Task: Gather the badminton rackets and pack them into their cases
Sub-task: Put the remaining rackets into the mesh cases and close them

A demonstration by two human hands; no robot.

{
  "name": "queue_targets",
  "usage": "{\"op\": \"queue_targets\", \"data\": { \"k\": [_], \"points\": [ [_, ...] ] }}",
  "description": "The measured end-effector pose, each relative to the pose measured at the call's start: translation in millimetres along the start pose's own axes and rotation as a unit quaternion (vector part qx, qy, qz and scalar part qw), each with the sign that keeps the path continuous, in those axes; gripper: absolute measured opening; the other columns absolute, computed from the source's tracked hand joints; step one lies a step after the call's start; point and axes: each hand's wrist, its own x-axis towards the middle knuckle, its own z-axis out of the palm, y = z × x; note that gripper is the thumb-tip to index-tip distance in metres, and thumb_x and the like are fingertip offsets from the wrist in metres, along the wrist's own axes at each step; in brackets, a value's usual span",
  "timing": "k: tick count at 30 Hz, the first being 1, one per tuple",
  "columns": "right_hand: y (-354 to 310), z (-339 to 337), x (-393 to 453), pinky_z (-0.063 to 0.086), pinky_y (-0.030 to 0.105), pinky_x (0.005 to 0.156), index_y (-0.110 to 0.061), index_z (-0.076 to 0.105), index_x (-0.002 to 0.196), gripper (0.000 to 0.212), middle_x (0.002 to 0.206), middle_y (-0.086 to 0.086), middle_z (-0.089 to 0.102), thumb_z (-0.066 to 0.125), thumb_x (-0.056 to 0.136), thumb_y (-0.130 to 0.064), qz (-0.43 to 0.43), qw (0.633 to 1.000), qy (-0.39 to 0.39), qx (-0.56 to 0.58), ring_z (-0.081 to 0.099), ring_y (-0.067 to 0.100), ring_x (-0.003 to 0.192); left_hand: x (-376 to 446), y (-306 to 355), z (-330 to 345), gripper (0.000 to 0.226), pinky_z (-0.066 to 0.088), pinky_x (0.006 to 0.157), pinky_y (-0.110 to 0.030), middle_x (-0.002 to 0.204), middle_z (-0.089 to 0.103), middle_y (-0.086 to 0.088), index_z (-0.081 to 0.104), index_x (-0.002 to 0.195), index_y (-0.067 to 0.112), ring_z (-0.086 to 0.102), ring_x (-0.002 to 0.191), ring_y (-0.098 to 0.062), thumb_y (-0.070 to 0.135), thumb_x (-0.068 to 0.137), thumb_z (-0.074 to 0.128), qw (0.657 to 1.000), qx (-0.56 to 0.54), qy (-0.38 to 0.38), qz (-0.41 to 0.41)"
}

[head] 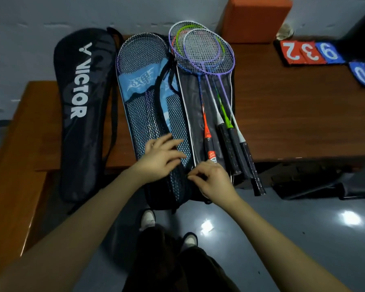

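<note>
Rackets, four loose ones, lay fanned on the open dark case on the wooden table. Just beside them lay the blue mesh case, under the flat, spread left hand. The right hand pinched something small at its edge, probably the zipper.

Single head-worn view, looking steeply down, close over table

I see a dark brown wooden surface against a pale grey wall, an orange rectangular block at the wall, and a glossy grey floor reflecting bright light spots.
</note>
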Motion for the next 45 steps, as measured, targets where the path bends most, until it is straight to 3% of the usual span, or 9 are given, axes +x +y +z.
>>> {"op": "queue_targets", "data": {
  "k": [6,12,15,21,26,29,33,40,45],
  "points": [
    [-2,1,-7,0.048,0.037,0.069,-0.012,0.070,0.075,0.004,0.073,0.000,0.067,0.067,0.075,-0.015,-0.013,0.999,0.030,-0.017,0.058,0.023,0.072,-14,17,7,0.019,0.005,0.098,-0.028,0.133,0.048,0.015,0.067,0.103,0.033,0.019,0.139,-0.012,0.036,0.091,0.051,0.999,-0.001,0.021,-0.031],
    [5,6,-30,0.033,0.023,0.069,-0.012,0.069,0.071,0.007,0.068,-0.001,0.064,0.067,0.073,-0.019,-0.025,0.997,0.055,-0.047,0.050,0.013,0.073,-3,24,8,0.022,0.011,0.095,-0.031,0.121,0.057,0.013,0.070,0.100,0.030,0.029,0.134,-0.013,0.037,0.090,0.052,0.987,-0.014,0.119,-0.108],
    [10,6,-38,0.031,0.025,0.069,-0.014,0.069,0.071,0.007,0.067,-0.003,0.064,0.069,0.072,-0.021,-0.032,0.995,0.073,-0.057,0.046,0.009,0.073,7,32,13,0.021,0.012,0.095,-0.031,0.119,0.058,0.010,0.071,0.100,0.027,0.030,0.134,-0.014,0.034,0.090,0.054,0.976,-0.053,0.166,-0.130],
    [13,6,-39,0.027,0.026,0.072,-0.018,0.067,0.070,0.009,0.071,-0.007,0.063,0.067,0.073,-0.026,-0.041,0.992,0.078,-0.087,0.045,0.008,0.077,14,39,18,0.019,0.016,0.100,-0.034,0.124,0.055,0.006,0.070,0.102,0.023,0.030,0.133,-0.017,0.030,0.089,0.057,0.974,-0.085,0.164,-0.129],
    [12,11,-27,0.021,0.027,0.075,-0.022,0.067,0.095,0.029,0.096,-0.006,0.060,0.052,0.080,-0.043,0.008,0.991,0.089,-0.095,0.046,0.010,0.093,7,30,16,0.034,0.019,0.106,-0.040,0.142,0.037,0.000,0.054,0.124,0.022,0.029,0.131,-0.022,0.026,0.090,0.055,0.985,-0.049,0.092,-0.135],
    [9,15,-2,0.024,0.029,0.080,-0.020,0.060,0.115,0.039,0.107,0.001,0.058,0.052,0.082,-0.038,0.055,0.989,0.081,-0.107,0.049,0.020,0.104,-2,21,18,0.050,0.021,0.107,-0.043,0.145,0.030,-0.006,0.035,0.139,0.019,0.027,0.132,-0.026,0.026,0.092,0.051,0.973,-0.050,0.100,-0.201],
    [0,22,37,0.026,0.036,0.091,-0.020,0.043,0.135,0.048,0.119,0.005,0.055,0.053,0.091,-0.034,0.082,0.990,0.042,-0.103,0.049,0.024,0.112,-13,-3,18,0.054,0.026,0.101,-0.044,0.138,0.035,-0.015,0.034,0.138,0.011,0.032,0.125,-0.034,0.026,0.090,0.052,0.948,-0.053,0.130,-0.285],
    [-9,48,91,0.019,0.029,0.079,-0.021,0.027,0.145,0.058,0.124,0.006,0.054,0.050,0.093,-0.030,0.058,0.989,0.039,-0.128,0.051,0.022,0.110,-8,-36,12,0.068,0.039,0.097,-0.048,0.132,0.037,-0.026,0.029,0.138,-0.002,0.042,0.117,-0.043,0.026,0.085,0.062,0.941,-0.117,0.117,-0.295],
    [-5,54,115,0.019,0.029,0.081,-0.014,0.034,0.141,0.053,0.124,0.007,0.055,0.053,0.092,-0.023,0.055,0.986,0.069,-0.138,0.052,0.023,0.107,6,-47,6,0.075,0.034,0.096,-0.027,0.134,0.036,-0.020,0.022,0.142,0.002,0.042,0.120,-0.032,0.019,0.084,0.065,0.888,-0.245,0.169,-0.351]
  ]
}}
